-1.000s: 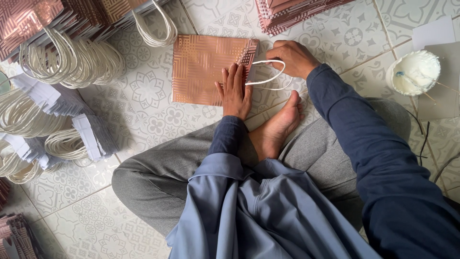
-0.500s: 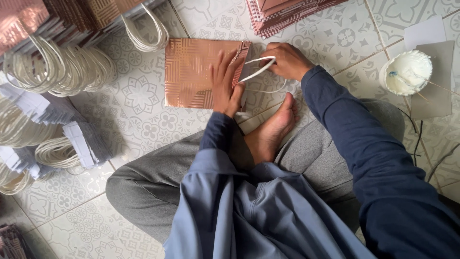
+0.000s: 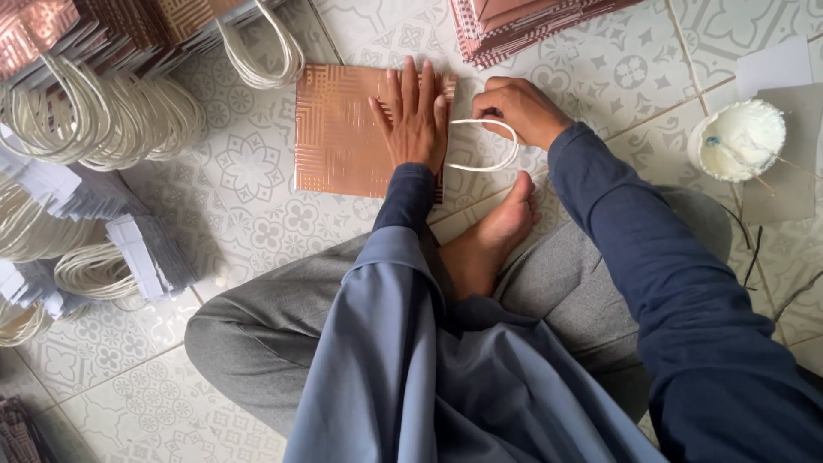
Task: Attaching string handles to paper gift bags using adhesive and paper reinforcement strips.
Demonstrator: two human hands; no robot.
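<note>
A flat copper-coloured paper bag [image 3: 343, 129] with a line pattern lies on the tiled floor in front of my crossed legs. My left hand [image 3: 416, 116] presses flat on its right edge, fingers spread. My right hand [image 3: 519, 107] pinches the end of a white cord handle [image 3: 484, 146] that loops out from the bag's right edge. My bare foot [image 3: 489, 240] rests just below the loop.
Finished bags with white handles [image 3: 103, 111] pile up at the left, with loose handle bundles [image 3: 94, 270] below. A stack of flat copper bags [image 3: 531, 21] lies at the top. A white glue bowl [image 3: 737, 141] with a stick sits on grey card at the right.
My left hand has slid up the bag and flattened with its fingers spread. The right hand has drawn the handle's end closer to the bag's edge.
</note>
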